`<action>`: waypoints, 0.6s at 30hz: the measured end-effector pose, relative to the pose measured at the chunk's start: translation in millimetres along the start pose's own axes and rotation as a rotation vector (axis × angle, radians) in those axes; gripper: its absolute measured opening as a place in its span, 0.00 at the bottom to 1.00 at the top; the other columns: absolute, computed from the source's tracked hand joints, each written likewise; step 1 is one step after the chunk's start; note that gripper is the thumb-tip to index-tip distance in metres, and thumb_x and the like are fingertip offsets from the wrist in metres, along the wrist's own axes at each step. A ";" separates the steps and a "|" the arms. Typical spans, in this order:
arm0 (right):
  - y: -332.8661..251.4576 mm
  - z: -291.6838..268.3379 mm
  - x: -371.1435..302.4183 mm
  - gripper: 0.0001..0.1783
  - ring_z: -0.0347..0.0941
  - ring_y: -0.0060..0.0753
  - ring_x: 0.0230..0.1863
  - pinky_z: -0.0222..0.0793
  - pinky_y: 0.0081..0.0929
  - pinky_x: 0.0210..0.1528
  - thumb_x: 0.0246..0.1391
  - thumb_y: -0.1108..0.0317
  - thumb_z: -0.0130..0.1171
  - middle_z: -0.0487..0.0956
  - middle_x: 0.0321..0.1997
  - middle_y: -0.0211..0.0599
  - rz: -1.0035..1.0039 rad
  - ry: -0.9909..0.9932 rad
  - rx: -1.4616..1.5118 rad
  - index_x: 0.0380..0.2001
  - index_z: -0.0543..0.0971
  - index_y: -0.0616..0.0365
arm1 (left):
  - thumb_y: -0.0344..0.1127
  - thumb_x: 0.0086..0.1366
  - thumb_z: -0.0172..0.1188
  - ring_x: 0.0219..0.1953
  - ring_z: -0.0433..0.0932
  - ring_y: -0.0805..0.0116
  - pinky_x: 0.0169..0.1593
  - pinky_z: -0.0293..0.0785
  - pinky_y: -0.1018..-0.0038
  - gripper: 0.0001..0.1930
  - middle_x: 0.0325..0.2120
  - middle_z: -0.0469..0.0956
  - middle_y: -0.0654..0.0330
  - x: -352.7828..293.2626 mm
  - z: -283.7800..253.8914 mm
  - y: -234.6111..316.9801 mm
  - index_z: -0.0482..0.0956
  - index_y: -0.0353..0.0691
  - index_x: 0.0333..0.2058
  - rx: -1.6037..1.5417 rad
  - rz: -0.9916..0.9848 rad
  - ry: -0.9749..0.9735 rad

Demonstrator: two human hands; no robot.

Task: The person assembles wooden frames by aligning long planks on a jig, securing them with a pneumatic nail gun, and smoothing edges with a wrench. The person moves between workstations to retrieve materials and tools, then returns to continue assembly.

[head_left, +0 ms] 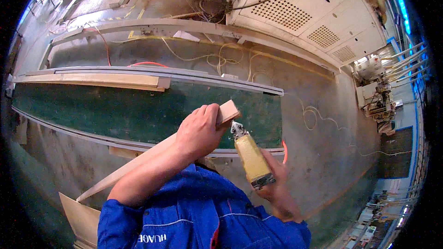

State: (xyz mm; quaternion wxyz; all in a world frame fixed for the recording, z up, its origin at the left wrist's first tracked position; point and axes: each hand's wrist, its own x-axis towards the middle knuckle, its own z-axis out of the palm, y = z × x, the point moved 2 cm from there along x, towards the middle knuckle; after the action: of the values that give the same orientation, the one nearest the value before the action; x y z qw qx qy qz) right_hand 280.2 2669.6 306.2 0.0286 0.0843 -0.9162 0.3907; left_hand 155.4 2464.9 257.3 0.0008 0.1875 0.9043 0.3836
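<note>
My left hand (198, 131) is wrapped round a long pale wooden board (228, 109) near its squared end. The rest of the board slants back under my left forearm toward the lower left. In my right hand (278, 182), slightly blurred, is a yellow nail gun (251, 157) with a metal nose. That nose points at the underside of the board's end, close to it; whether it touches I cannot tell. My right fingers are partly hidden behind the tool's body.
Below my hands runs a long green-topped conveyor (106, 110) with metal side rails. Several boards (101, 80) lie along its far rail. An orange hose (285, 152) shows by its right end. Flat panels (78, 216) stand at lower left, and a large white cabinet (304, 14) beyond.
</note>
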 end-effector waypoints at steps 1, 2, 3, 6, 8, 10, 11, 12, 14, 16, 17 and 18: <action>4.4 2.6 -0.8 0.35 0.84 0.37 0.45 0.76 0.28 0.48 0.42 0.73 0.74 0.84 0.46 0.46 -0.049 0.019 -0.059 0.57 0.75 0.66 | 0.39 0.62 0.65 0.45 0.78 0.45 0.48 0.75 0.56 0.20 0.39 0.78 0.47 -0.4 1.4 -1.1 0.71 0.36 0.47 -0.009 0.002 -0.002; 3.6 1.7 0.5 0.35 0.84 0.36 0.46 0.76 0.28 0.48 0.43 0.73 0.74 0.84 0.46 0.46 -0.048 0.029 -0.043 0.57 0.75 0.66 | 0.39 0.62 0.65 0.45 0.78 0.45 0.48 0.74 0.55 0.20 0.39 0.77 0.47 0.6 1.2 -0.9 0.71 0.36 0.47 -0.017 0.003 -0.004; -0.2 3.4 2.7 0.34 0.83 0.35 0.46 0.76 0.28 0.49 0.44 0.73 0.73 0.84 0.46 0.45 -0.042 0.030 -0.025 0.57 0.75 0.67 | 0.39 0.62 0.65 0.45 0.78 0.45 0.48 0.75 0.55 0.20 0.39 0.77 0.47 0.5 1.4 -2.0 0.71 0.36 0.47 -0.011 0.007 0.000; 0.2 5.9 2.1 0.33 0.83 0.33 0.47 0.76 0.28 0.50 0.45 0.74 0.73 0.84 0.47 0.45 -0.006 0.020 0.002 0.57 0.75 0.66 | 0.38 0.60 0.66 0.46 0.78 0.45 0.49 0.75 0.56 0.21 0.40 0.77 0.47 2.0 0.7 -2.1 0.70 0.36 0.48 -0.005 0.017 0.005; 3.0 8.3 -0.2 0.32 0.83 0.33 0.47 0.76 0.28 0.50 0.46 0.75 0.72 0.84 0.47 0.45 0.032 0.009 0.044 0.57 0.76 0.66 | 0.37 0.60 0.66 0.46 0.78 0.45 0.49 0.75 0.56 0.21 0.40 0.78 0.47 1.6 0.6 -2.8 0.70 0.36 0.48 -0.011 0.016 -0.003; 6.9 9.6 -1.5 0.32 0.83 0.32 0.47 0.76 0.28 0.50 0.47 0.75 0.72 0.84 0.47 0.45 0.072 -0.008 0.119 0.57 0.76 0.66 | 0.36 0.60 0.66 0.47 0.78 0.45 0.50 0.75 0.56 0.21 0.40 0.78 0.47 0.9 3.6 -2.9 0.70 0.36 0.48 -0.024 0.005 -0.030; 4.9 9.0 0.2 0.32 0.83 0.32 0.47 0.76 0.28 0.50 0.47 0.75 0.72 0.84 0.47 0.45 0.051 -0.005 0.090 0.57 0.76 0.66 | 0.36 0.60 0.66 0.47 0.78 0.45 0.50 0.75 0.56 0.21 0.40 0.78 0.46 1.2 4.5 -3.2 0.70 0.36 0.48 -0.030 -0.002 -0.042; 0.9 7.9 2.4 0.32 0.82 0.32 0.47 0.75 0.28 0.50 0.47 0.74 0.72 0.84 0.47 0.45 0.030 -0.001 0.061 0.57 0.76 0.66 | 0.36 0.59 0.65 0.47 0.78 0.45 0.50 0.75 0.56 0.20 0.40 0.78 0.46 1.6 3.9 -3.4 0.70 0.36 0.47 -0.027 0.001 -0.028; -3.8 6.8 4.2 0.31 0.82 0.32 0.47 0.75 0.27 0.50 0.47 0.74 0.72 0.84 0.47 0.44 0.008 0.006 0.022 0.57 0.76 0.66 | 0.35 0.59 0.65 0.47 0.78 0.45 0.50 0.75 0.56 0.20 0.40 0.78 0.46 1.3 3.4 -3.0 0.70 0.36 0.47 -0.023 0.008 -0.002; -5.7 6.1 4.9 0.31 0.82 0.32 0.47 0.75 0.27 0.50 0.47 0.74 0.72 0.84 0.46 0.44 0.003 0.013 0.003 0.56 0.76 0.66 | 0.35 0.59 0.65 0.47 0.78 0.45 0.50 0.75 0.56 0.20 0.40 0.78 0.46 1.8 3.4 -2.9 0.70 0.36 0.47 -0.021 0.005 -0.010; -5.6 5.8 4.5 0.31 0.82 0.31 0.47 0.75 0.27 0.50 0.47 0.73 0.72 0.84 0.46 0.43 0.015 0.007 0.007 0.56 0.76 0.66 | 0.35 0.59 0.65 0.47 0.78 0.45 0.50 0.75 0.55 0.20 0.40 0.78 0.46 2.3 3.3 -2.5 0.70 0.35 0.47 -0.021 0.004 -0.015; -5.3 5.4 4.0 0.31 0.82 0.31 0.47 0.75 0.27 0.49 0.47 0.73 0.72 0.84 0.46 0.43 0.029 0.000 0.010 0.56 0.76 0.66 | 0.35 0.59 0.65 0.47 0.78 0.45 0.50 0.75 0.55 0.20 0.40 0.78 0.46 2.8 3.1 -2.0 0.70 0.35 0.47 -0.021 0.003 -0.025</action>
State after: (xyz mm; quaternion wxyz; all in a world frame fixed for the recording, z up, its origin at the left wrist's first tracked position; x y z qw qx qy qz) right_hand 277.2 2661.6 306.7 0.0227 0.0714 -0.9154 0.3956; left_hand 152.6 2466.7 254.1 0.0135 0.1935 0.8999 0.3906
